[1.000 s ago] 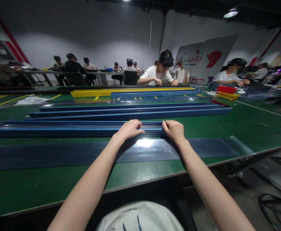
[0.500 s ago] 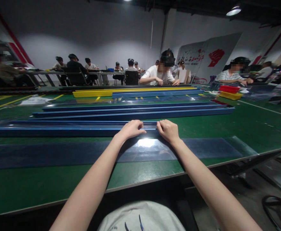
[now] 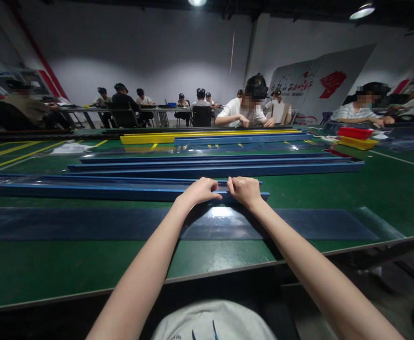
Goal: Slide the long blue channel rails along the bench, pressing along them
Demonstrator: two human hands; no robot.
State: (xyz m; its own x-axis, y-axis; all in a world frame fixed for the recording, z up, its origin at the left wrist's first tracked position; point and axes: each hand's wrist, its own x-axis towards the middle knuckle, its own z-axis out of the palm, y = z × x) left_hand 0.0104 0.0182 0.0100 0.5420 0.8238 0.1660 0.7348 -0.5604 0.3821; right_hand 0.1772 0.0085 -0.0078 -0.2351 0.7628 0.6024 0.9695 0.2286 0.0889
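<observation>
Glossy clear plastic strip point(image 3: 86, 224), smooth blue channel point(image 3: 122, 191), faintly shiny tabletop point(image 3: 86, 269)

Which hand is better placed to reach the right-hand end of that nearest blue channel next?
Probably the right hand: it is at the blue channel, close to that end. The left hand is farther left, with the right hand between it and the end.

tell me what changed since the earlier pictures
The right hand has moved left along the near blue channel, closer to the left hand, uncovering the channel's right end. The view has swung left. The left hand stays at the channel, and the clear strip still lies in front.
</observation>
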